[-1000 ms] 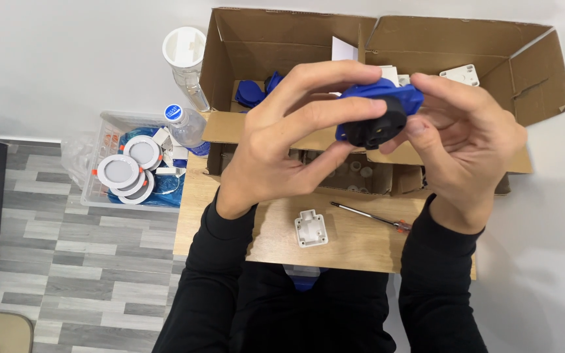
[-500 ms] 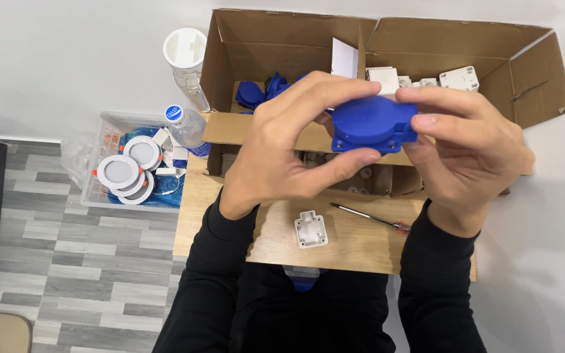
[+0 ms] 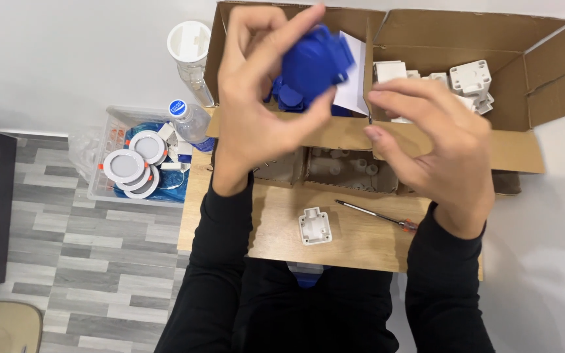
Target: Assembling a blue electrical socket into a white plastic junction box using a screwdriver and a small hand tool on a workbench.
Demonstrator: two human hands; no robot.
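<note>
**Blue plastic housing pinched in the left hand over the open carton**

Brown cardboard dominates: a large open carton (image 3: pixel 492 140) rests on the far part of the wooden tabletop (image 3: pixel 361 238), its compartments holding white plastic parts (image 3: pixel 469 78) on the right and more blue pieces on the left. Beside the tabletop, on the grey floor, a clear bin (image 3: pixel 109 127) holds round white fittings.

The left hand (image 3: pixel 256 98) is raised above the carton's left compartment, its fingers (image 3: pixel 318 114) and thumb clenched around a blue plastic housing (image 3: pixel 312 65). The right hand (image 3: pixel 436 150) hovers just beside it, fingers released and curved, holding nothing.

The housing looks like rigid moulded plastic: probably light, stiff, and smooth enough to slip under a loose pinch. Its rounded body offers opposing sides for thumb and fingers, likely a safer hold than any thin flange or edge.

Nearer the person lie a small white box base (image 3: pixel 315 225) and a slim screwdriver (image 3: pixel 374 214), apart from each other.
</note>
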